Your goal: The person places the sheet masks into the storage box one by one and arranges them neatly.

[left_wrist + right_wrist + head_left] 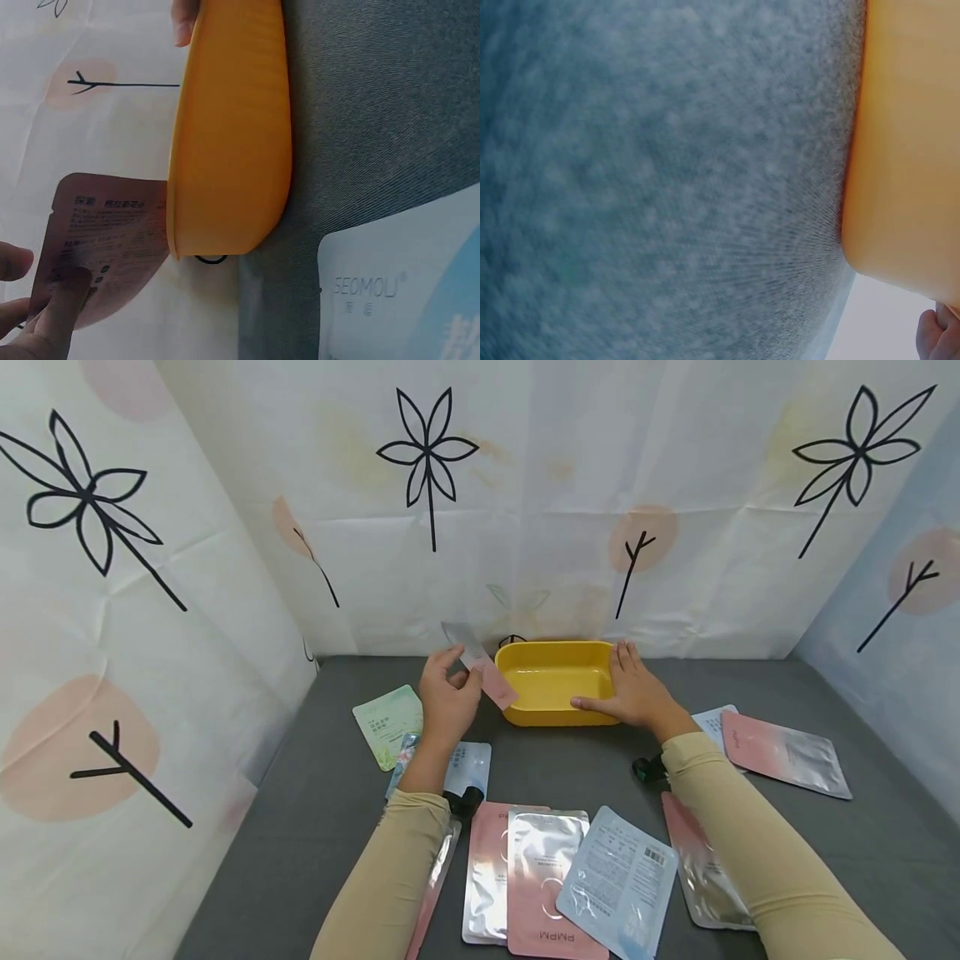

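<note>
OK, L to R on my feed: a green pkt (388, 724) lies on the grey table (300, 810), w/ a blue pkt (474, 764) nearer the camera, partly behind the wrist. L hand (450, 700): thumb and fingers pinch a pink sachet (487, 675), tilted, low end at the L end of the yellow tub (558, 677); can't tell if it touches the rim. Nearer, pink-and-silver pkts (549, 868) overlap, w/ a light-blue pkt (621, 881) partly on top. R hand (636, 693): fingers straight, thumb spread wide, resting on the tub's R end. Far R, a pink pkt (783, 756) partly covers a pale pkt (711, 724). Progress, my read: early; I see no pkt lying inside the tub, the sachet isn't let go yet, and the loose pkts on the table are left.
</note>
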Motion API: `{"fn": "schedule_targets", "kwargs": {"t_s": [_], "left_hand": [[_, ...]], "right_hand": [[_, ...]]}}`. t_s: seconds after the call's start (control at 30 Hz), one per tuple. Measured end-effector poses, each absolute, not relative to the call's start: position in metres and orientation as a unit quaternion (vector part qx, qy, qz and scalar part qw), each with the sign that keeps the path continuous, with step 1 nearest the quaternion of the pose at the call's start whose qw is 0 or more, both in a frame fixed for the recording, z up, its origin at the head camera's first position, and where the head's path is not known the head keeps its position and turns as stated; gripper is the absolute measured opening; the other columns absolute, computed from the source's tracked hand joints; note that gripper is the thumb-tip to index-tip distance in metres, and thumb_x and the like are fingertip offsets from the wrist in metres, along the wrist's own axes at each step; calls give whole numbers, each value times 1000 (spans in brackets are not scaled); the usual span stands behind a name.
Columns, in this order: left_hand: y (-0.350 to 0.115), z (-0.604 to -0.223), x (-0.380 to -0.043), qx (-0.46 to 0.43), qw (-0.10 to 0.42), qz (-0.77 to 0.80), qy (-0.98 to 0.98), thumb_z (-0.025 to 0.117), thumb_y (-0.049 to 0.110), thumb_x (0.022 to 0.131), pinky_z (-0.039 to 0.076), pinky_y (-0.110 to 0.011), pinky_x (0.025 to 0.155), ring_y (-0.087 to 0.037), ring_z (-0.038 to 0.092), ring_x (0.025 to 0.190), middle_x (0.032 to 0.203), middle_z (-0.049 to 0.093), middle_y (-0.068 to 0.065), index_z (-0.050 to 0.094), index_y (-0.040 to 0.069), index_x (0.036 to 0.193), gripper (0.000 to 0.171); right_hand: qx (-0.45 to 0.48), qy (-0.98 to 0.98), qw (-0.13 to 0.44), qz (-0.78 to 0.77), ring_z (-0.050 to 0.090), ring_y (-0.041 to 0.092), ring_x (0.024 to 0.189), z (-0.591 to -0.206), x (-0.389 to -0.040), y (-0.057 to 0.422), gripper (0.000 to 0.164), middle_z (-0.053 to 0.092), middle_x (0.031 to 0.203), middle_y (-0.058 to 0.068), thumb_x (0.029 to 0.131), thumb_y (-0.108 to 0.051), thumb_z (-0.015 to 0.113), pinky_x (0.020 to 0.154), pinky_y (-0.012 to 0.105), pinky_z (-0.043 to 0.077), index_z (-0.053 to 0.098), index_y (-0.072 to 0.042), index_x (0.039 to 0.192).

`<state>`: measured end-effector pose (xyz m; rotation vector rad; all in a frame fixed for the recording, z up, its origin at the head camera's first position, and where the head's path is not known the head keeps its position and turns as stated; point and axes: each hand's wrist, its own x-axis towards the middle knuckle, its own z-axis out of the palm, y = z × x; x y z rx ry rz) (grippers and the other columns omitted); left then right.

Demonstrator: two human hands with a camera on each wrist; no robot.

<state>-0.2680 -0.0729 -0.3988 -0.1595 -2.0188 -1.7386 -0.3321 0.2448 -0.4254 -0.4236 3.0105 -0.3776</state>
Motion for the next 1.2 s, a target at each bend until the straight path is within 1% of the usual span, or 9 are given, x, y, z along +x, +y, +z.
{"fn": "schedule_targets", "kwargs": {"t_s": [0.13, 0.2, 0.37, 0.47, 0.57, 0.77, 0.87, 1.03, 1.2], "left_hand": [[-70, -402, -266, -64, 213, -634, -741, 72, 2, 97, 63, -44, 97, -42, 74, 114, 137, 56, -25, 64, -10, 136, 42], [-69, -403, -265, -64, 199, -634, -745, 73, 4, 97, 64, -44, 93, -40, 76, 112, 136, 57, -24, 66, -9, 132, 38], [-67, -404, -264, -57, 170, -619, -764, 77, 13, 97, 66, -41, 86, -34, 78, 108, 133, 60, -18, 72, 0, 125, 31], [-67, -404, -263, -61, 157, -612, -773, 78, 16, 97, 66, -41, 87, -32, 78, 109, 132, 61, -15, 73, 4, 123, 28], [-68, -403, -263, -70, 150, -603, -781, 79, 18, 97, 66, -41, 88, -32, 78, 109, 132, 62, -15, 74, 6, 122, 28], [-72, -399, -264, -85, 150, -591, -788, 80, 19, 96, 66, -42, 85, -33, 77, 106, 130, 63, -15, 75, 6, 120, 27], [-76, -396, -263, -87, 146, -587, -792, 79, 21, 97, 66, -43, 87, -32, 77, 108, 132, 63, -14, 75, 6, 121, 29], [-84, -391, -258, -83, 140, -575, -802, 77, 28, 99, 65, -45, 92, -29, 75, 112, 135, 63, -9, 75, 9, 124, 32], [-93, -388, -253, -94, 132, -575, -802, 76, 27, 100, 64, -46, 94, -28, 75, 113, 135, 63, -8, 74, 7, 126, 32]], "right_hand": [[-138, 982, 39, -122, -5, 47, 164, -424, -332, 244, 131, -7, 176, 30, 91, -84, 52, 132, 63, 10, 1, 11, 165], [-136, 982, 41, -121, -6, 47, 164, -424, -332, 243, 131, -7, 176, 29, 91, -84, 51, 132, 63, 9, 0, 11, 165], [-137, 982, 38, -123, -5, 47, 164, -423, -331, 241, 129, -6, 176, 30, 92, -81, 53, 132, 63, 9, 0, 11, 165], [-141, 982, 34, -125, -5, 47, 164, -422, -331, 240, 125, -5, 175, 31, 94, -76, 54, 132, 63, 9, 1, 11, 165], [-145, 982, 31, -120, -5, 47, 164, -423, -332, 240, 124, -5, 175, 31, 94, -76, 54, 132, 63, 10, 1, 11, 165], [-149, 982, 25, -117, -6, 47, 165, -423, -335, 241, 128, -4, 175, 31, 93, -81, 51, 132, 63, 12, 1, 12, 165], [-149, 981, 29, -118, -7, 47, 164, -424, -336, 242, 128, -5, 175, 31, 93, -81, 52, 132, 64, 11, 0, 12, 164], [-148, 981, 33, -121, -9, 46, 164, -427, -337, 244, 127, -8, 175, 31, 93, -78, 54, 132, 63, 9, -2, 12, 164], [-144, 982, 33, -121, -8, 47, 164, -428, -336, 245, 129, -7, 175, 31, 93, -81, 52, 132, 64, 10, -3, 12, 164]]}}
